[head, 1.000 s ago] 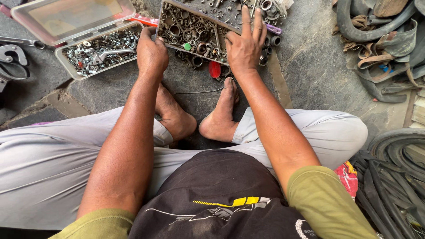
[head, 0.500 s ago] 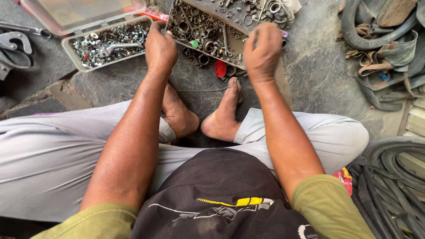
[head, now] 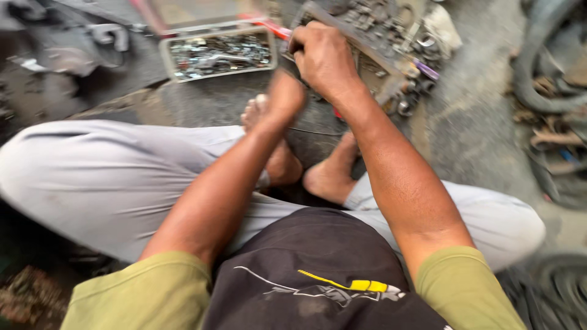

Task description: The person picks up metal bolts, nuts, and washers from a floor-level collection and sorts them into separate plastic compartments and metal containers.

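I sit on the ground with my bare feet together in front of me. My right hand is closed in a fist over the near left corner of an open tray of rusty metal rings and parts. Its fingers curl at the tray's rim, and whether they grip it is hidden. My left hand is blurred by motion. It hangs above my left foot, short of the tray, and its fingers cannot be made out.
A clear plastic box of small shiny screws and bolts lies left of the tray, with a red-handled tool between them. Rubber tubes and straps are piled at the right. Dark tools lie at the far left.
My right hand went from spread flat to a fist and shifted to the tray's left corner. My left hand pulled back from the tray toward my feet. The view swung left.
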